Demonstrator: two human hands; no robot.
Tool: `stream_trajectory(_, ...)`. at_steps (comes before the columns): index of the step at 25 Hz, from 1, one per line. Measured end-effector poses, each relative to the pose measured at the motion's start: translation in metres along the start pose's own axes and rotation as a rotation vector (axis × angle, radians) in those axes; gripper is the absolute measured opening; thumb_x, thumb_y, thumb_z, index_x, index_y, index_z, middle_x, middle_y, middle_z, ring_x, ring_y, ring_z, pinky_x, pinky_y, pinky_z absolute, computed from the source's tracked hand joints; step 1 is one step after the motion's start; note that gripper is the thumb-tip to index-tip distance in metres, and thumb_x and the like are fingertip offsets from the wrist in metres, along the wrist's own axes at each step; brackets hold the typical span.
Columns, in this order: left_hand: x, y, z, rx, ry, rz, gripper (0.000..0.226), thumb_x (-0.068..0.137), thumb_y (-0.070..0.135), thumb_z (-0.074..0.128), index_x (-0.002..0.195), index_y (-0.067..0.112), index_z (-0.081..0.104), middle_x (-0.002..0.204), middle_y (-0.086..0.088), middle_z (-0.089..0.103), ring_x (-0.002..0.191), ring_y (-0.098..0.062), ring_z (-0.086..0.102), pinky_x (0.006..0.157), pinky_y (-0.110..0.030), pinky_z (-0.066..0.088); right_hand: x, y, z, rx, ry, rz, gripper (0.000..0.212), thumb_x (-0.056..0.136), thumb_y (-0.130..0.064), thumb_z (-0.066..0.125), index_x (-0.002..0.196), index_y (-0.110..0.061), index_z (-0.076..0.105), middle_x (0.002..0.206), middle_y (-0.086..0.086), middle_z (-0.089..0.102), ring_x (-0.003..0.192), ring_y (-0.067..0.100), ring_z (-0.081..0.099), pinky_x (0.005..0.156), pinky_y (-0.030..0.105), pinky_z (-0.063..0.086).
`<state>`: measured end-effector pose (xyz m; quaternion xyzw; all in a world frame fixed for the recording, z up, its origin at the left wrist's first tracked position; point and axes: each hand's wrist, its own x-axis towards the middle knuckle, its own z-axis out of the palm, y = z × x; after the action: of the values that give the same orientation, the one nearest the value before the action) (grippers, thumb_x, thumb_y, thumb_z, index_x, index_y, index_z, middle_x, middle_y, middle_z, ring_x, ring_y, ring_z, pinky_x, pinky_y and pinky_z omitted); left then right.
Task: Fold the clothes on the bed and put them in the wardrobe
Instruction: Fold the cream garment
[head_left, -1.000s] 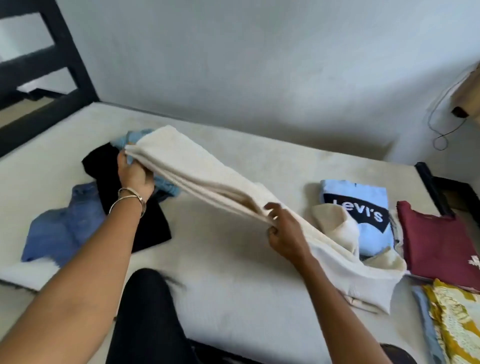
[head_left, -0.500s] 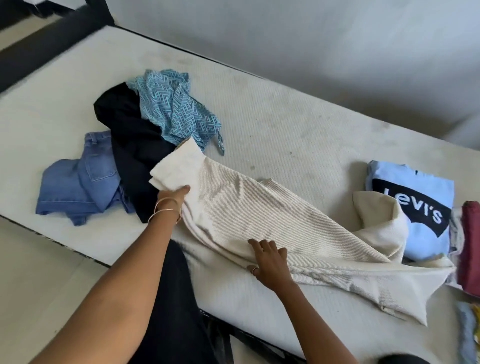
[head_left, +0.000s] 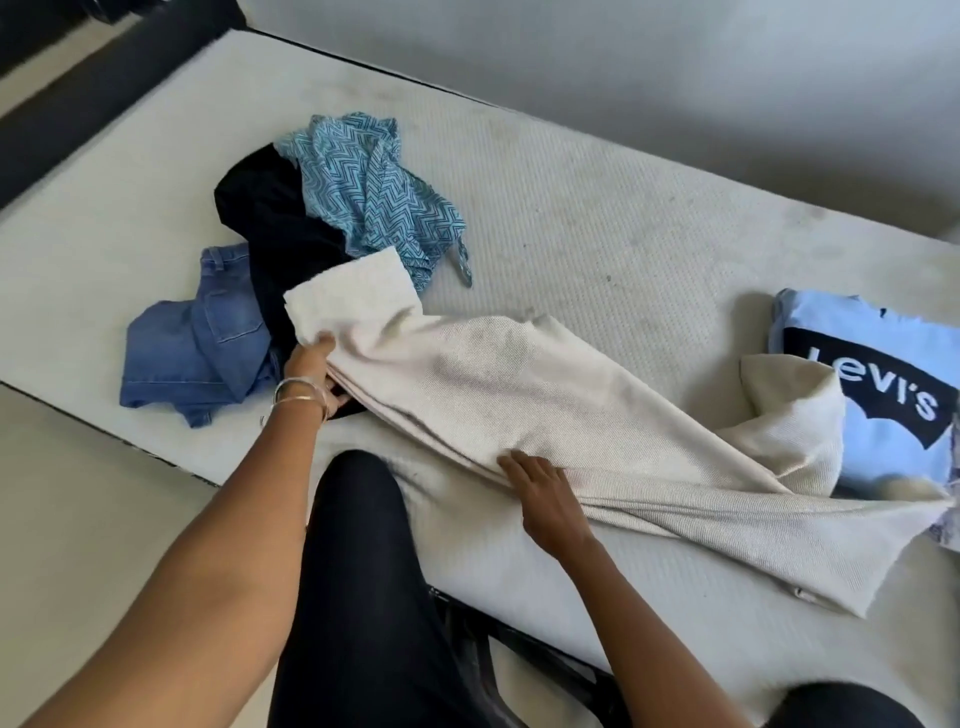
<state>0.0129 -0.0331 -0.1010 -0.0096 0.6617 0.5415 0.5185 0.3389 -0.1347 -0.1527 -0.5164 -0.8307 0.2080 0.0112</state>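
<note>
- Cream knit cloth, a long cream garment (head_left: 571, 410), lies stretched slantwise across the bed (head_left: 623, 218) in the head view, one end near the loose pile at the left, the other bunched up against a folded light-blue T-shirt (head_left: 883, 395) at the right edge.
- The left hand (head_left: 311, 364) grips the cream garment near its upper-left end, thumb on top and fingers curled under the edge; bangles sit on that wrist.
- The right hand (head_left: 545, 493) rests on the near edge of the cloth about midway along; the fingers look pressed onto the fabric, but I cannot tell whether they pinch the edge or only hold it down.
- Still unfolded, as I judge it: a patterned blue top (head_left: 374, 192), a black garment (head_left: 275, 218) and blue denim shorts (head_left: 197, 348), heaped together just beyond the left hand, the cream end overlapping the black one.
- The step in hand seems to be laying the cream piece flat, already doubled lengthwise, ready to be folded across.
- Next, I would say, the far right end needs pulling off the blue T-shirt and smoothing, since it is rucked into a hump there; then the left end can be carried over toward the right to halve the length.
- The worry is dragging the folded T-shirt askew, or catching the black garment under the left end.
- No wardrobe shows from here, so putting away looks well off yet.
</note>
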Motion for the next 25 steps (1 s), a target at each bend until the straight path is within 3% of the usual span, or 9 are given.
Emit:
stream_trajectory(4, -0.020, -0.008, 0.009, -0.095, -0.210, -0.023, 0.024, 0.088, 0.005, 0.055, 0.103, 0.022, 0.062, 0.108, -0.002, 0.065, 0.095, -0.020, 0.061, 0.081, -0.037, 0.052, -0.011, 0.004, 0.000, 0.066, -0.066, -0.004, 0.070, 0.076, 0.017, 0.049, 0.141, -0.008, 0.047, 0.147, 0.012, 0.047, 0.134, 0.033, 0.044, 0.102, 0.045, 0.042)
stream_trajectory(6, -0.024, 0.010, 0.026, -0.124, -0.278, -0.063, 0.017, 0.081, 0.016, 0.063, 0.097, 0.020, 0.063, 0.098, 0.000, 0.064, 0.085, -0.016, 0.058, 0.070, -0.028, 0.048, -0.011, 0.003, -0.003, 0.082, -0.085, 0.011, 0.064, 0.083, 0.008, 0.050, 0.144, -0.011, 0.043, 0.150, 0.008, 0.043, 0.138, 0.029, 0.039, 0.107, 0.045, 0.036)
stream_trajectory(8, -0.032, 0.029, 0.045, -0.045, -0.305, -0.058, 0.008, 0.083, 0.029, 0.064, 0.086, 0.023, 0.060, 0.075, 0.005, 0.059, 0.063, -0.010, 0.053, 0.064, -0.025, 0.045, -0.006, -0.002, -0.006, 0.072, -0.090, 0.022, 0.057, 0.090, -0.009, 0.055, 0.145, -0.017, 0.041, 0.149, 0.003, 0.043, 0.136, 0.026, 0.038, 0.105, 0.044, 0.032)
stream_trajectory(9, -0.033, 0.034, 0.056, -0.023, -0.319, -0.039, 0.009, 0.085, 0.029, 0.062, 0.089, 0.021, 0.060, 0.076, 0.003, 0.061, 0.063, -0.011, 0.057, 0.068, -0.027, 0.049, -0.002, -0.005, -0.008, 0.079, -0.084, 0.034, 0.055, 0.092, -0.020, 0.058, 0.144, -0.020, 0.041, 0.147, 0.000, 0.044, 0.135, 0.024, 0.038, 0.103, 0.044, 0.031)
stream_trajectory(12, -0.043, 0.042, 0.081, -0.128, -0.315, 0.045, 0.028, 0.086, 0.018, 0.063, 0.113, 0.010, 0.062, 0.106, -0.012, 0.069, 0.097, -0.027, 0.066, 0.090, -0.041, 0.053, 0.017, -0.015, -0.016, 0.173, -0.044, 0.102, 0.061, 0.092, -0.044, 0.060, 0.146, -0.023, 0.039, 0.150, -0.002, 0.040, 0.136, 0.023, 0.035, 0.105, 0.044, 0.028)
stream_trajectory(17, -0.053, 0.059, 0.079, -0.455, -0.449, 0.193, 0.018, 0.096, 0.021, 0.054, 0.102, 0.009, 0.065, 0.099, -0.010, 0.072, 0.099, -0.028, 0.066, 0.095, -0.045, 0.050, 0.059, -0.031, -0.043, 0.306, -0.060, 0.139, 0.078, 0.089, -0.058, 0.058, 0.153, -0.031, 0.024, 0.162, 0.000, 0.018, 0.144, 0.026, 0.022, 0.110, 0.051, 0.025)
stream_trajectory(21, -0.011, 0.057, 0.032, -0.495, -0.207, 0.272, 0.033, 0.096, 0.024, 0.054, 0.125, 0.010, 0.058, 0.120, -0.013, 0.065, 0.109, -0.031, 0.063, 0.090, -0.048, 0.053, 0.075, -0.032, -0.046, 0.211, -0.195, 0.038, 0.090, 0.087, -0.060, 0.059, 0.156, -0.032, 0.008, 0.165, -0.002, 0.003, 0.150, 0.027, 0.009, 0.111, 0.055, 0.021)
stream_trajectory(23, 0.011, 0.045, -0.005, -0.290, 0.005, 0.198, 0.037, 0.095, 0.031, 0.054, 0.128, 0.015, 0.055, 0.123, -0.010, 0.064, 0.108, -0.029, 0.064, 0.079, -0.044, 0.057, 0.074, -0.035, -0.040, 0.081, -0.331, -0.040, 0.091, 0.090, -0.053, 0.060, 0.156, -0.031, 0.002, 0.165, -0.003, -0.002, 0.151, 0.024, 0.005, 0.113, 0.053, 0.018)
stream_trajectory(25, 0.023, 0.029, -0.031, 0.029, 0.160, 0.093, 0.034, 0.093, 0.032, 0.055, 0.124, 0.020, 0.054, 0.126, -0.006, 0.062, 0.101, -0.023, 0.063, 0.068, -0.033, 0.054, 0.064, -0.037, -0.032, 0.035, -0.342, -0.063, 0.083, 0.092, -0.043, 0.061, 0.157, -0.027, 0.010, 0.164, -0.001, 0.008, 0.149, 0.022, 0.011, 0.114, 0.051, 0.017)
